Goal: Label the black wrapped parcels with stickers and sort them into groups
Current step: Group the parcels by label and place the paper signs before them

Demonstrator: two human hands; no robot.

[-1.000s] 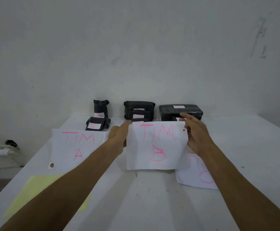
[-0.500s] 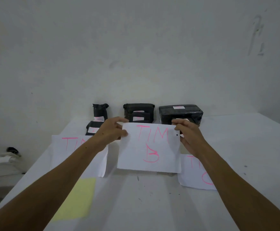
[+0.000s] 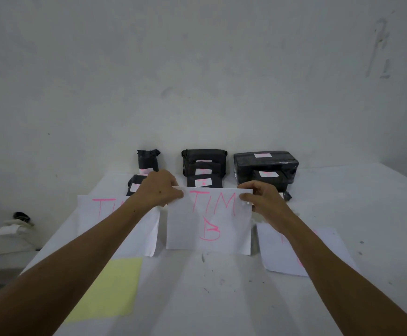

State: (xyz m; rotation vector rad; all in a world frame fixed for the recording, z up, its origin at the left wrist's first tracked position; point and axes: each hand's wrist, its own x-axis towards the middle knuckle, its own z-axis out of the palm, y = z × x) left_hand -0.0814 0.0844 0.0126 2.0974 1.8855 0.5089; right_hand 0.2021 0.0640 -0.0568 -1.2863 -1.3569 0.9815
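Desk: white, scuffed.
Far edge: black parcels in three groups.
Nearer: three pink-lettered sheets, yellow paper.

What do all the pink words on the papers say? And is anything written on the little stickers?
"TIM B": middle white paper sheet, held by the left hand and right hand.
"TI...": left white paper sheet, the rest hidden by an arm.
Right white paper sheet: pink marks, mostly hidden, unreadable.
White stickers on the black wrapped parcels: too small to read.
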